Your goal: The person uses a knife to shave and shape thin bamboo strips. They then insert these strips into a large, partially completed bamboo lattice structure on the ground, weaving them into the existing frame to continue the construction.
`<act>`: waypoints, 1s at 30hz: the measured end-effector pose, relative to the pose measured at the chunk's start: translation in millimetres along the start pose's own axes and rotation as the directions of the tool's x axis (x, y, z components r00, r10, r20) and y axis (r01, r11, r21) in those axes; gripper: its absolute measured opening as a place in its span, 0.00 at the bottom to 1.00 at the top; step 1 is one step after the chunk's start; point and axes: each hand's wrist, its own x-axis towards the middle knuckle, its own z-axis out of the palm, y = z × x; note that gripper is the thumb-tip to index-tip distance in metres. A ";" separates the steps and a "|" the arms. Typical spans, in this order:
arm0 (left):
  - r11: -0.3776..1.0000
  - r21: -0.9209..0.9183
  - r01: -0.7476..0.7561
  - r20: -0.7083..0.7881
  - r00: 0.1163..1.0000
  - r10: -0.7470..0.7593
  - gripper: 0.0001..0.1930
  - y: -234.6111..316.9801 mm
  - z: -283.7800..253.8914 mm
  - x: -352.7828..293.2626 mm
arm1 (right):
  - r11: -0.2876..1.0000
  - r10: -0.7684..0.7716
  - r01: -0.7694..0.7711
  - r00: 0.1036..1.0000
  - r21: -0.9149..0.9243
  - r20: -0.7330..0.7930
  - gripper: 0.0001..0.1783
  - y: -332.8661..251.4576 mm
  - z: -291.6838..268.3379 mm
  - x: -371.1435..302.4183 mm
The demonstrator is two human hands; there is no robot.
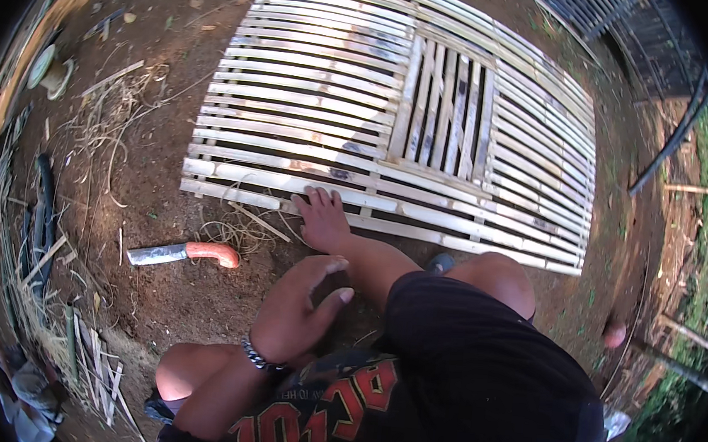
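A large panel of split bamboo slats (pixel 297 104) lies on the ground ahead of me, with a small section of crosswise slats (pixel 442 107) set in its middle. My right hand (pixel 323 219) reaches across to its near edge, fingers spread on the slats there and holding nothing. Closer to my body, my left hand (pixel 293 309) is raised with its fingers curved and the thumb apart, nothing between them. A beaded bracelet (pixel 260 355) circles that wrist. On the soil to the left lies a broad-bladed knife (pixel 181 253) with an orange handle, apart from both hands.
Thin curled strips (pixel 241 230) lie between the knife and the panel, and more shavings (pixel 112 119) are scattered farther left. A pale spool-like object (pixel 52 73) sits at the far left. Cut sticks (pixel 97 367) lie at lower left. Dark bent poles (pixel 672 146) stand at right.
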 end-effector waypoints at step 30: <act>0.962 0.059 0.266 0.033 0.963 -0.268 0.20 -13.8 44.8 23.5 | 0.997 0.060 -0.062 0.997 0.043 0.046 0.44 10.0 -24.3 19.6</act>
